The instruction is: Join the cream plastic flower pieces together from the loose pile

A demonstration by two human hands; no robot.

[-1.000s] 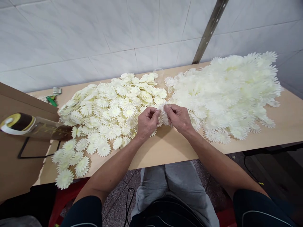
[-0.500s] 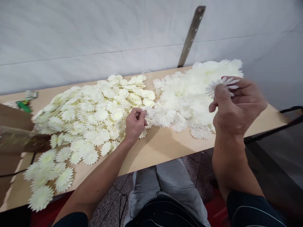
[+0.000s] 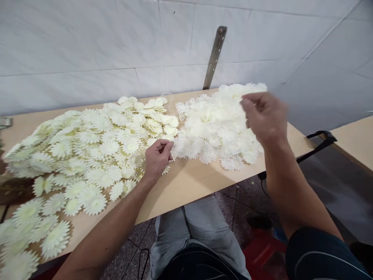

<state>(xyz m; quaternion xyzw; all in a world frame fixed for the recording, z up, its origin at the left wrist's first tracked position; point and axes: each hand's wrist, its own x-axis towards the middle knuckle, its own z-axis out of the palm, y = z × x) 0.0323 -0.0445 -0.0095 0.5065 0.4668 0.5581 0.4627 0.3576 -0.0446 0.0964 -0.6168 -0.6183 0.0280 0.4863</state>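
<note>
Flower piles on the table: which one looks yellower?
The pile on the left, the broader one: yellow shows through much of it, while the pile on the right looks mostly white.

No legible text, labels, brands or numbers anywhere in view — no readable signs either.

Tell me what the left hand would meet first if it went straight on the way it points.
Most likely the near-left edge of the white artificial flower pile, just to the right of the left hand. Depth is unclear, so it might pass slightly above those flowers.
</note>
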